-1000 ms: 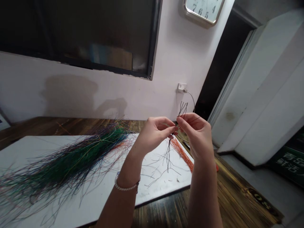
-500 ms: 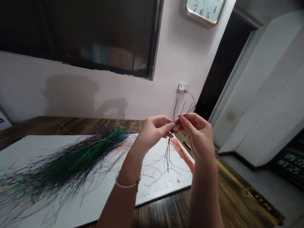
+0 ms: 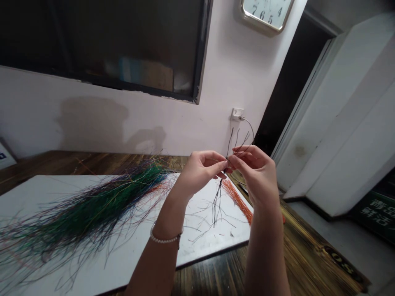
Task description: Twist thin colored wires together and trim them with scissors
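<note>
A small bundle of thin black wires (image 3: 219, 192) is held up above the white board, its lower strands hanging down and its upper ends fanning out. My left hand (image 3: 200, 170) pinches the bundle between thumb and fingers at its middle. Close against it, my right hand (image 3: 254, 172) has thumb and index finger pressed together on the wires at the same spot, its other fingers loosely curled. The fingertips hide the exact point where the strands cross.
A large heap of green, blue and purple wires (image 3: 101, 205) covers the left of the white board (image 3: 197, 255). Orange wires (image 3: 239, 201) lie behind my right forearm, with loose black strands nearby. The wooden table (image 3: 216, 271) surrounds the board. A cable (image 3: 251, 127) hangs from a wall socket.
My right hand's thumb has shifted slightly left and its fingers have spread a little. The wire bundle has tilted, its lower ends swinging left. My left hand has hardly moved.
</note>
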The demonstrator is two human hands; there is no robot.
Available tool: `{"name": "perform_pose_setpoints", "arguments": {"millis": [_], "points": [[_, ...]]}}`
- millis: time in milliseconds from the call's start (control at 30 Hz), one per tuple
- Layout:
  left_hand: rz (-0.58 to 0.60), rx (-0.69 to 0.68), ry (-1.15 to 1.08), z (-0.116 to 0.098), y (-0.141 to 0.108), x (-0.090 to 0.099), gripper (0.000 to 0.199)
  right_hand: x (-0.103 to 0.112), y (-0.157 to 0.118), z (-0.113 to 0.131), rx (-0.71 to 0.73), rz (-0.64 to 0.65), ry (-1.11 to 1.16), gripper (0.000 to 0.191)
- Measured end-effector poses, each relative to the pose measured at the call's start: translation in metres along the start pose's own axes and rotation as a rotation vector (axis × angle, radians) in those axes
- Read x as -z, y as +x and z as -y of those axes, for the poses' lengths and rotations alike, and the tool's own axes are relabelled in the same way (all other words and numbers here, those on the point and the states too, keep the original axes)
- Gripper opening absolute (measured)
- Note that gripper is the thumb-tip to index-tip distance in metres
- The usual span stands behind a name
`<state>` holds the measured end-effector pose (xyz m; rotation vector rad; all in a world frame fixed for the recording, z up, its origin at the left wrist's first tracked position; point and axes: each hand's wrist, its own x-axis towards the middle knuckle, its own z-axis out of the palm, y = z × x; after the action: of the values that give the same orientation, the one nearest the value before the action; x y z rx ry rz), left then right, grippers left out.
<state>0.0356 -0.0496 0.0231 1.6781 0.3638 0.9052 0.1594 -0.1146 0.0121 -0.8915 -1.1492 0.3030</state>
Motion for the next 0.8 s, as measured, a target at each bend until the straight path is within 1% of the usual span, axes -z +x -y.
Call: {"name": "perform_pose_setpoints", "arguments": {"millis": [133, 367, 567, 800], "points": [[0.002, -0.016, -0.01, 0.0004, 0.0007, 0.0005, 0.009, 0.0008, -0.0005, 0.0015, -0.017, 0.03, 0.014, 0.016], [-0.026, -0.02, -0.004, 0.001, 0.0019, 0.0, 0.012, 0.0011, 0.0007, 0.0005, -0.01, -0.014, 0.013, 0.016], [0.009, -0.03, 0.011, 0.0001, 0.0018, -0.0004, 0.012, 0.0012, 0.0008, 0.0005, -0.003, -0.026, -0.033, 0.017], [-0.007, -0.055, 0.026, 0.0012, 0.0011, -0.0027, 0.01, 0.0013, 0.0009, 0.0001, 0.018, -0.032, -0.06, 0.013]]}}
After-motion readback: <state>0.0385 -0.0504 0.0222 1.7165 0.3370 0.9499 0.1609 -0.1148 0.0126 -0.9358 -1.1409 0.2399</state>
